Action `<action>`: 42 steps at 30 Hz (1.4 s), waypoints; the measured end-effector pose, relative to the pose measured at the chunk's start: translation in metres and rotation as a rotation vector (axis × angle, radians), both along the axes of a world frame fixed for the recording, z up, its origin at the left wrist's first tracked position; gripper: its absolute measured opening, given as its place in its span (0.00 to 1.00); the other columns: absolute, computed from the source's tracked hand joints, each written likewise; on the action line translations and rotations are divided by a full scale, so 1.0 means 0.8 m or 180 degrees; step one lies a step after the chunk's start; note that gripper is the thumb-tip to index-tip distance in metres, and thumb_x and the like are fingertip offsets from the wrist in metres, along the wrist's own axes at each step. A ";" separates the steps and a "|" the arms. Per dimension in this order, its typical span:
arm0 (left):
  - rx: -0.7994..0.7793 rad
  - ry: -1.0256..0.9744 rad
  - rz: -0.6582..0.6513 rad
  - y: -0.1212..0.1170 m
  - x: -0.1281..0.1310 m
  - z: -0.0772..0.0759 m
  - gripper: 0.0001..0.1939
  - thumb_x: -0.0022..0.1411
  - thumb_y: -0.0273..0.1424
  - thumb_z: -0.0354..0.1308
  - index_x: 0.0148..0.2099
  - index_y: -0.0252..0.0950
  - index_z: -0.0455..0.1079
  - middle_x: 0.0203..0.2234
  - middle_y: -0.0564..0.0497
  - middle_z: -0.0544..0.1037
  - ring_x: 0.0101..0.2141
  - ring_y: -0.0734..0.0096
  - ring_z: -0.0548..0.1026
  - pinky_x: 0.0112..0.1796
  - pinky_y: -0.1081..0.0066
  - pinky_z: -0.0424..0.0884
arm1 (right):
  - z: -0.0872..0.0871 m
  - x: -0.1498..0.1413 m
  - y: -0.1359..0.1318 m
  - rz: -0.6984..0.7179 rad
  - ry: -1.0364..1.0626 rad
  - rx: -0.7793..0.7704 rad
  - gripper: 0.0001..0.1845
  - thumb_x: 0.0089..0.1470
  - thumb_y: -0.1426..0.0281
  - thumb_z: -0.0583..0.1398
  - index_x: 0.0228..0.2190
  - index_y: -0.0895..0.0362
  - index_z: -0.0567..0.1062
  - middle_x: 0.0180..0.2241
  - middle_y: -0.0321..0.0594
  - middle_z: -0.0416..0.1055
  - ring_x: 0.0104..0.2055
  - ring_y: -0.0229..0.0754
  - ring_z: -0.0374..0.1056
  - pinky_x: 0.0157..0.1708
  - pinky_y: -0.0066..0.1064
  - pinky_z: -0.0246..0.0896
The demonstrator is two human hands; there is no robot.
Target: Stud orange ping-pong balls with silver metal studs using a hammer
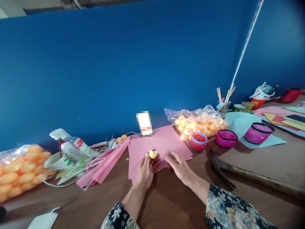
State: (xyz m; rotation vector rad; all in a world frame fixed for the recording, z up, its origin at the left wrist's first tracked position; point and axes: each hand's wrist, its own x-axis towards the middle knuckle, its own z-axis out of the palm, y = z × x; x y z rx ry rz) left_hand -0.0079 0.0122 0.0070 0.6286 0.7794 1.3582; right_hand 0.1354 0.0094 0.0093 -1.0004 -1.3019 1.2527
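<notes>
Left hand [145,171] grips yellow ball [152,154] between its fingers, over pink paper [159,140] | right hand [177,163] curls beside ball, apart from it; cannot tell whether it pinches anything

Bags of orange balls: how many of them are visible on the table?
2: the left bag lies at the picture's left edge; the right bag lies behind the red tub.
</notes>
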 end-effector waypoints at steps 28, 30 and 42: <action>0.0416 0.0632 -0.0226 -0.009 0.006 0.002 0.18 0.53 0.32 0.59 0.48 0.39 0.64 0.45 0.47 0.71 0.43 0.68 0.71 0.45 0.66 0.66 | 0.019 -0.004 -0.007 0.0085 0.0698 -0.0384 0.14 0.45 0.58 0.60 0.24 0.57 0.68 0.20 0.31 0.62 0.22 0.33 0.55 0.22 0.25 0.49; 0.0422 0.0590 -0.0199 -0.009 0.006 0.002 0.20 0.54 0.32 0.58 0.50 0.41 0.62 0.45 0.48 0.71 0.44 0.68 0.71 0.45 0.66 0.66 | 0.019 -0.004 -0.007 0.0123 0.0652 -0.0356 0.14 0.46 0.59 0.60 0.24 0.57 0.68 0.20 0.30 0.61 0.22 0.32 0.55 0.22 0.25 0.49; 0.0374 0.0625 -0.0187 -0.008 0.008 0.002 0.25 0.53 0.33 0.59 0.53 0.40 0.61 0.46 0.47 0.71 0.46 0.65 0.70 0.47 0.64 0.66 | 0.021 -0.005 -0.008 0.0095 0.0517 -0.0366 0.16 0.44 0.56 0.60 0.25 0.57 0.69 0.20 0.31 0.62 0.22 0.33 0.55 0.22 0.25 0.50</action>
